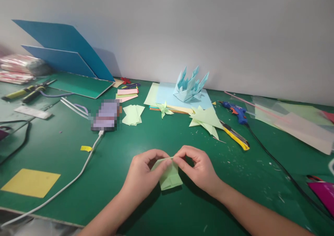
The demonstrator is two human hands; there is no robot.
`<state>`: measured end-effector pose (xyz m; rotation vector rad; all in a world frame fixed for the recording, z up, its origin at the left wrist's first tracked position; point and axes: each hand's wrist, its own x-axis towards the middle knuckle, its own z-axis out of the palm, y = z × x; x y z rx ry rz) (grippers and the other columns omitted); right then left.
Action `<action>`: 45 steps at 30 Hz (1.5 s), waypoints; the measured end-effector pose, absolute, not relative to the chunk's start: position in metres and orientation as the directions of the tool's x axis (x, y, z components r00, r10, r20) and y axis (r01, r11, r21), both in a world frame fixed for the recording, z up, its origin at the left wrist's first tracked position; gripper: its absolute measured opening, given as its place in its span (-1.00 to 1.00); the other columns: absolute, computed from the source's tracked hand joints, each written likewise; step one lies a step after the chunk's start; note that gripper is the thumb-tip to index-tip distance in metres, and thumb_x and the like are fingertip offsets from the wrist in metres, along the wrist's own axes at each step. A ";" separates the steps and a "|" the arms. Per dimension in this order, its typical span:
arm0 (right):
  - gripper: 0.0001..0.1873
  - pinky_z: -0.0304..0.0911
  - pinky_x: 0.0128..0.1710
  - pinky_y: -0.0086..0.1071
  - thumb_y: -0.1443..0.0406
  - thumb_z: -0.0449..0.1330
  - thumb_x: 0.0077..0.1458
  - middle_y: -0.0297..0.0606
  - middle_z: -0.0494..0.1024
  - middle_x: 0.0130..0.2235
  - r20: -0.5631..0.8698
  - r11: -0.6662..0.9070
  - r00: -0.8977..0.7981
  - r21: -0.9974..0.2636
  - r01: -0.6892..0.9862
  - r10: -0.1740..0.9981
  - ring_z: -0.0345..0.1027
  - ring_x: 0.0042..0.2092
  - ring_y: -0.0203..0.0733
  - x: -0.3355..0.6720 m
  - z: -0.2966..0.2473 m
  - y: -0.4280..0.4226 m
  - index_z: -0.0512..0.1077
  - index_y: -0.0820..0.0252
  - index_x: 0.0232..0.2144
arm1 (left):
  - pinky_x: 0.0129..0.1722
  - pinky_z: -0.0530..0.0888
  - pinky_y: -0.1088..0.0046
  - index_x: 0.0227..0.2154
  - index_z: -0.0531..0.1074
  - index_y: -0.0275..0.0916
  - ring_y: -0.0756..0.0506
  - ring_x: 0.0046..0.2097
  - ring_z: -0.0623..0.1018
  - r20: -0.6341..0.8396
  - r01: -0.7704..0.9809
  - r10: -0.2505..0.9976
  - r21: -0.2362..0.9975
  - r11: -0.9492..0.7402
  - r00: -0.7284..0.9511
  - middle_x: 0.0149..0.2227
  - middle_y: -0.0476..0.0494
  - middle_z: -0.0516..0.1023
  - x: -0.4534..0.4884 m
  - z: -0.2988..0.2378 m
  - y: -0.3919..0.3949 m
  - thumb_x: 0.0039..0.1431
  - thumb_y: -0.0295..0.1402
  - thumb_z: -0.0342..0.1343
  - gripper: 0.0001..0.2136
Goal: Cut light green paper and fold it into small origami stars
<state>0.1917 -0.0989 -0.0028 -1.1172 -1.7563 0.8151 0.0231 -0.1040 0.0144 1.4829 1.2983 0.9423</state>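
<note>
Both my hands hold a folded light green paper piece just above the green table mat, near its front edge. My left hand pinches the paper's top left edge with thumb and fingers. My right hand pinches the top right edge, fingers curled. The lower part of the paper shows between the hands; its top fold is partly hidden by my fingertips.
Behind lie green folded shapes, a stack of small green papers, a light blue origami crown on coloured sheets, a yellow box cutter, a blue glue gun, a phone with white cable, and a yellow square.
</note>
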 end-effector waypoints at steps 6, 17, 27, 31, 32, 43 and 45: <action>-0.76 0.19 -0.46 -0.43 0.21 0.19 0.05 -0.37 0.39 -0.56 0.211 0.252 -0.177 -0.933 0.257 0.962 0.23 -0.48 -0.30 0.190 -0.003 -0.099 0.39 0.17 -0.59 | -0.52 0.26 0.51 -0.58 0.51 -0.22 -0.01 -0.52 0.36 -0.064 0.311 0.992 0.950 0.028 0.106 -0.59 -0.02 0.48 0.024 0.015 -0.103 -0.04 -0.24 0.16 -0.83; -0.72 0.22 -0.49 -0.44 0.09 0.18 0.03 -0.35 0.41 -0.50 0.025 0.029 -0.114 -0.999 0.036 0.993 0.25 -0.48 -0.31 0.193 -0.005 -0.092 0.41 0.18 -0.51 | -0.33 0.45 0.43 -0.24 0.55 -0.24 -0.09 -0.34 0.53 -0.226 -0.018 0.939 0.971 0.239 0.259 -0.32 -0.14 0.62 0.024 0.017 -0.100 -0.04 -0.34 0.15 -0.73; -0.75 0.19 -0.50 -0.44 0.10 0.28 -0.09 -0.36 0.44 -0.48 0.007 0.006 -0.037 -1.000 -0.027 0.999 0.24 -0.49 -0.32 0.195 -0.007 -0.088 0.46 0.16 -0.44 | -0.61 0.18 0.59 -0.14 0.54 -0.23 0.09 -0.61 0.25 -0.279 0.078 0.885 0.960 0.270 0.373 -0.61 0.06 0.41 0.021 0.017 -0.103 -0.18 -0.56 0.09 -0.55; -0.76 0.16 -0.51 -0.45 0.12 0.30 -0.10 -0.37 0.42 -0.49 -0.011 -0.014 -0.027 -0.995 -0.094 1.000 0.23 -0.49 -0.33 0.197 -0.007 -0.087 0.45 0.16 -0.45 | -0.38 0.41 0.52 -0.09 0.51 -0.20 0.03 -0.47 0.46 -0.328 -0.070 0.823 0.912 0.404 0.465 -0.58 0.05 0.46 0.019 0.022 -0.103 -0.24 -0.62 0.09 -0.46; -0.76 0.16 -0.50 -0.45 0.13 0.30 -0.10 -0.37 0.43 -0.48 -0.019 -0.022 -0.030 -0.994 -0.109 0.999 0.24 -0.49 -0.33 0.197 -0.007 -0.087 0.45 0.16 -0.45 | -0.24 0.44 0.46 -0.09 0.51 -0.20 -0.01 -0.37 0.52 -0.336 -0.117 0.802 0.889 0.444 0.494 -0.49 0.01 0.52 0.019 0.022 -0.103 -0.25 -0.61 0.09 -0.46; -0.73 0.20 -0.48 -0.43 0.11 0.31 -0.12 -0.35 0.41 -0.47 0.030 0.037 0.074 -0.995 -0.096 0.997 0.24 -0.46 -0.31 0.198 -0.009 -0.086 0.47 0.16 -0.41 | -0.19 0.49 0.40 0.01 0.36 -0.26 -0.01 -0.36 0.55 -0.398 -0.245 0.836 0.828 0.505 0.376 -0.39 -0.06 0.57 0.022 0.021 -0.098 -0.17 -0.40 0.33 -0.42; -0.70 0.20 -0.47 -0.43 0.10 0.29 -0.09 -0.37 0.38 -0.48 0.049 0.052 0.071 -0.998 -0.046 0.996 0.23 -0.46 -0.31 0.198 -0.009 -0.086 0.48 0.16 -0.34 | -0.24 0.49 0.43 -0.04 0.37 -0.29 0.00 -0.39 0.54 -0.390 -0.211 0.876 0.866 0.453 0.283 -0.44 -0.03 0.56 0.021 0.019 -0.095 -0.19 -0.36 0.34 -0.44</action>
